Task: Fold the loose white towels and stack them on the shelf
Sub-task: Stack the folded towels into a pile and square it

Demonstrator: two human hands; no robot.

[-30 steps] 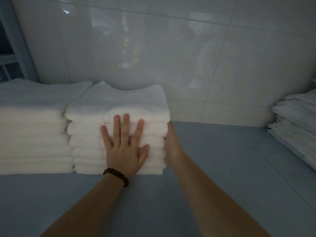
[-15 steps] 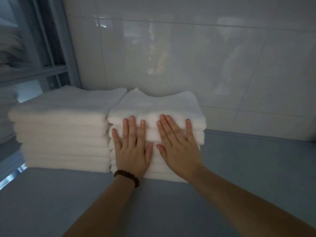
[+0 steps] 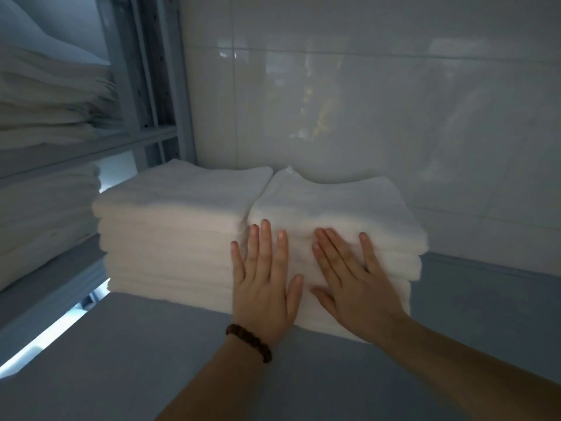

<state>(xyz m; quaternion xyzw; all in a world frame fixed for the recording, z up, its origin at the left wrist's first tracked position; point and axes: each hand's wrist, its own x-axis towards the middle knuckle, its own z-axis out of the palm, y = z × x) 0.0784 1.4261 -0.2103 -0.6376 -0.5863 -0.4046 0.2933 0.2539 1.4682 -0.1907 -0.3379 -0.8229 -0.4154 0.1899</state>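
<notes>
Shelf (image 3: pixel 485 314), rear: left stack (image 3: pixel 182 214), right stack (image 3: pixel 334 202), folded, touching. L hand (image 3: pixel 262 287), R hand (image 3: pixel 355 284) flat, pressing right stack front. Prob. near done.

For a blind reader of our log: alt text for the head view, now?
Left hand and right hand press flat against the front of a towel stack on a grey shelf. A second stack stands close on its left, before a tiled wall.
</notes>
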